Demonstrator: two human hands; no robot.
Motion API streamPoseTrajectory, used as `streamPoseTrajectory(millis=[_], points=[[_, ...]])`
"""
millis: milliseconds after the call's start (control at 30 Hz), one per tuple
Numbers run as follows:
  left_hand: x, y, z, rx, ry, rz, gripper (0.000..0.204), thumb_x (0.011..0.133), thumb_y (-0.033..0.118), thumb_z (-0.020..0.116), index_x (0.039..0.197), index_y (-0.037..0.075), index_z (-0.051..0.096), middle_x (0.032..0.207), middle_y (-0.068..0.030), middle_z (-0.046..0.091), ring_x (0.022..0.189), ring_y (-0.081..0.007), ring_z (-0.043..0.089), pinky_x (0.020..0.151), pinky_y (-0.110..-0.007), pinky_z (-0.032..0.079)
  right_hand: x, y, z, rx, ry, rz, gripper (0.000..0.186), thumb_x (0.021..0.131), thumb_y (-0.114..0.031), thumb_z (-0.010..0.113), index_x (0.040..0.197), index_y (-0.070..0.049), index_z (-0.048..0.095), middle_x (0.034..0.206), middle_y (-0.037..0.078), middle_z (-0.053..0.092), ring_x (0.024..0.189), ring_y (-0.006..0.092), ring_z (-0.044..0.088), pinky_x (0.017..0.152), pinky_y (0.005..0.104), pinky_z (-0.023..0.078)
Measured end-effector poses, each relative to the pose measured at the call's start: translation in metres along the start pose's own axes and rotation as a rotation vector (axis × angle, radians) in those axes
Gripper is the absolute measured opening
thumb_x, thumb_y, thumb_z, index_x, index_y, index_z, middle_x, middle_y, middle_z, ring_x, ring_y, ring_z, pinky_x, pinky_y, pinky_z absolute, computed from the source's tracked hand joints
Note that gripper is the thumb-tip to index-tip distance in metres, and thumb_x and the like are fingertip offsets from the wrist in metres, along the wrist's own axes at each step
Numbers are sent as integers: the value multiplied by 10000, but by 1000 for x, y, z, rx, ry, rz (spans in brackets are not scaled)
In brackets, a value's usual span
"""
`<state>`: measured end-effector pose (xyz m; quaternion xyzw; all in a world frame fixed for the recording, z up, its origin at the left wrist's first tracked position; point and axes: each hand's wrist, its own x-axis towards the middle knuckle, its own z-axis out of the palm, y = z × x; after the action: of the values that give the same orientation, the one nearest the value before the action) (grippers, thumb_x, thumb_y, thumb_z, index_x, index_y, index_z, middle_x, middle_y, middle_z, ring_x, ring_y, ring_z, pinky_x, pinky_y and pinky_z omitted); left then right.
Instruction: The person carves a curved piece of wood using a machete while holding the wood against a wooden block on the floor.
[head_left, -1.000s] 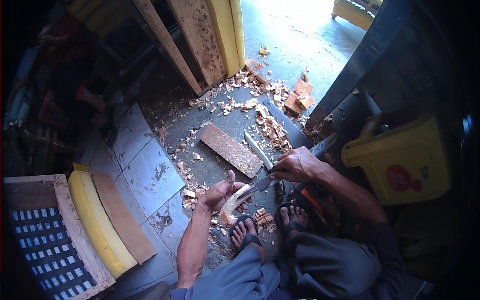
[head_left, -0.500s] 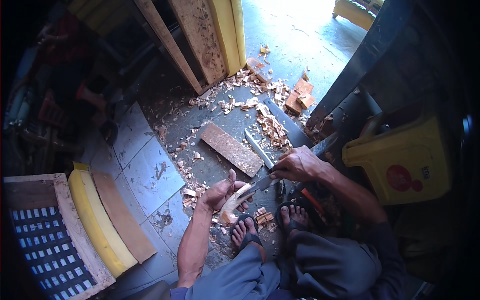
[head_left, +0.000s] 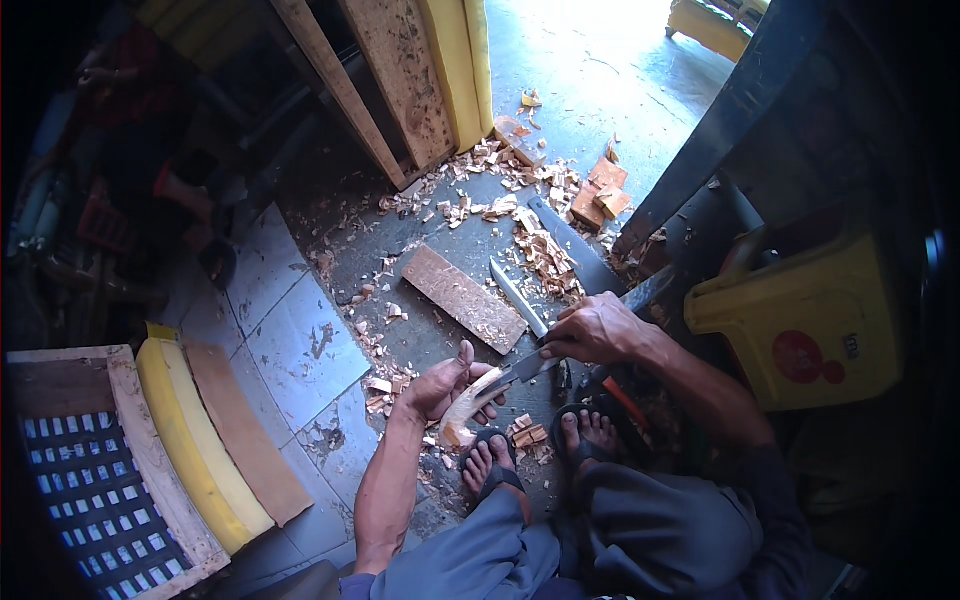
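Observation:
A pale, curved wooden handle (head_left: pixel 468 410) lies across the fingers of my left hand (head_left: pixel 440 388), whose thumb stands up apart from it. From its upper end a dark blade (head_left: pixel 527 366) runs to my right hand (head_left: pixel 600 330), which is closed around it. More dark metal (head_left: pixel 650 289) shows beyond my knuckles, seemingly the same blade. A slim knife with a silvery blade (head_left: pixel 512 293) points away from my right fingers; whether they touch its handle I cannot tell. Just beyond lies a flat wooden board (head_left: pixel 463 298).
Wood shavings (head_left: pixel 545 252) and chunks (head_left: pixel 602 190) litter the floor, with a flat dark metal piece (head_left: pixel 575 243) among them. A yellow jerrycan (head_left: pixel 795 315) stands at right. At left are a slatted crate (head_left: pixel 125 440) and a yellow-edged panel (head_left: pixel 200 450). Another person's leg (head_left: pixel 187 195) shows far left.
My hands, the handle and the blade look the same as before. In the dark far left, the other person has shifted slightly.

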<state>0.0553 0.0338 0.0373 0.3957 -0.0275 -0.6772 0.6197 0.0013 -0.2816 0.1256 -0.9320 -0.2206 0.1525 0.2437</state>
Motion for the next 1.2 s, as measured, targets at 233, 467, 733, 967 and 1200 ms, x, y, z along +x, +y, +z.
streamPoseTrajectory(millis=[233,467,733,967,1200], points=[[0,1,3,1,4,10,968,905,805,365,1280,-64,569,1049,-196,701,850,-253,739,740,-396,619,-1,1,0,-7,-2,5,369,954,-474,629,976,-131,765,886,64,741,800,285,709,615,414,530],[-3,0,3,3,10,11,973,914,803,344,1286,-68,567,1047,-190,700,847,-255,738,743,-390,618,1,-2,0,-7,-23,12,359,952,-469,629,983,-139,767,884,61,742,792,288,709,614,415,531],[5,-2,18,179,98,88,490,966,394,668,1179,-45,625,1019,-138,706,850,-217,734,776,-343,615,0,7,2,-28,-12,18,305,936,-433,666,979,-154,781,840,52,724,782,273,702,614,404,523],[39,-37,21,61,313,229,279,964,233,708,1098,-7,660,971,-97,702,840,-198,723,786,-331,612,36,45,18,-100,-55,-46,207,886,-346,714,943,-156,773,838,60,708,868,275,687,749,426,524],[66,-101,2,-405,494,411,313,1006,252,633,1161,-19,606,1014,-154,684,872,-293,723,813,-446,627,49,25,38,98,231,86,326,934,-250,657,1225,-104,678,1058,140,660,1028,332,643,881,445,517]])
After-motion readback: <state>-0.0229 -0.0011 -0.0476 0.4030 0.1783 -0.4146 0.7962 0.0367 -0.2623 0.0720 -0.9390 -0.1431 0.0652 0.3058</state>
